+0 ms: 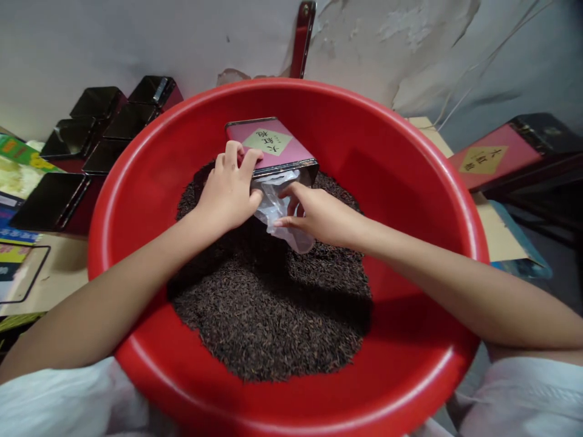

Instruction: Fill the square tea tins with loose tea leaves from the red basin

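Note:
A pink tea tin [291, 145] with a pale diamond label lies tilted inside a large red basin [410, 243], its mouth facing me. My left hand [230, 185] is closed on the tin's left side, with the thumb by the rim. From the mouth hangs a clear plastic bag [285, 212], which my right hand [314, 212] pinches at its edge. Beneath both hands spreads a heap of dark loose tea leaves [273, 321]. The inside of the tin is mostly hidden by the bag.
Several dark, open-topped tins [50, 197] stand left of the basin, beside printed packaging [18, 164]. Another pink tin [496, 152] lies at the right on a cardboard surface [501, 233]. A narrow dark red piece [303, 39] leans against the wall behind.

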